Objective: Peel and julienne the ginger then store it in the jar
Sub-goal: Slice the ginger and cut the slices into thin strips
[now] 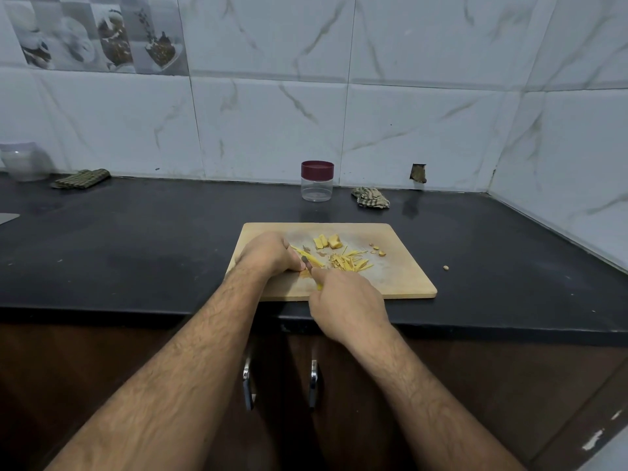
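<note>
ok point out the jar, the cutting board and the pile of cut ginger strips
jar [317, 185]: head view, on its clear body below the maroon lid
cutting board [401, 277]: head view, on a bare right part
ginger strips [348, 261]: head view, on the pile's middle

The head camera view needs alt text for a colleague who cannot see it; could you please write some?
Two hands cut ginger into strips on a wooden cutting board: the left hand steadies a piece, the right hand holds a knife. A lidded jar stands behind.

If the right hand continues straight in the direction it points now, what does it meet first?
Most likely the left hand. The right hand holds the knife pointing up-left, and the blade already sits at the left fingers pinning a ginger slice. Depth is uncertain.
</note>
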### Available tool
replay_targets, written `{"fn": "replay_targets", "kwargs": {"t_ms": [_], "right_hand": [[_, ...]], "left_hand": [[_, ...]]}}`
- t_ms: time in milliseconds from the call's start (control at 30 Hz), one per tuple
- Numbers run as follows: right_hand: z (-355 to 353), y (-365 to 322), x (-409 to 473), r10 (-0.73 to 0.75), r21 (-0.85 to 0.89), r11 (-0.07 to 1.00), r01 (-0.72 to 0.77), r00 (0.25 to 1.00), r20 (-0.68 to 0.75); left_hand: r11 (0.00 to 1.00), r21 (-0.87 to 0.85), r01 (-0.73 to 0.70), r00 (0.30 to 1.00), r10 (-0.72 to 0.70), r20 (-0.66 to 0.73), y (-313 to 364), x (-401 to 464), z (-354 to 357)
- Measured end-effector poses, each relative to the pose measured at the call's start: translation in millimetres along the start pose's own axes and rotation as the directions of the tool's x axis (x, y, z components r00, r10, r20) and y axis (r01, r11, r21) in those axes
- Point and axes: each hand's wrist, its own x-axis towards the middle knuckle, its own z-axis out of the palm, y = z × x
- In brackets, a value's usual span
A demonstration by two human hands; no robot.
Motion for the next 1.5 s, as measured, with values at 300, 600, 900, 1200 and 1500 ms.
{"fn": "replay_targets", "kwargs": {"t_ms": [300,600,900,1200,1500], "right_hand": [[2.0,-5.3,-0.3,-0.023,-0.08,0.997,0.022,1.0,-0.015],[-2.7,5.0,-30.4,-0.051,-0.115,0.992,0.051,0.999,0.006],[-7.9,11.1,-28.9,0.098,0.093,0.99,-0.101,0.995,0.035],[-19.2,18.9,-33.9,0.103,0.099,0.989,-0.107,0.994,0.041],[-5.8,-24.1,-5.6,0.027,0.034,0.999,-0.025,0.999,-0.044]], "left_hand": [[1.0,-0.001,0.002,1.0,-0.002,0.017,3.0,-0.6,-1.6],[0.998,-0.064,-0.011,1.0,0.012,0.009,0.5,-5.9,-3.6],[0.994,-0.105,-0.035,0.999,0.037,0.011,-2.9,-10.5,-3.4],[0.969,-0.208,-0.131,0.991,0.126,-0.035,-15.0,-13.6,-2.3],[0.909,-0.329,-0.257,0.911,0.115,-0.395,-27.6,-26.5,2.1]]}}
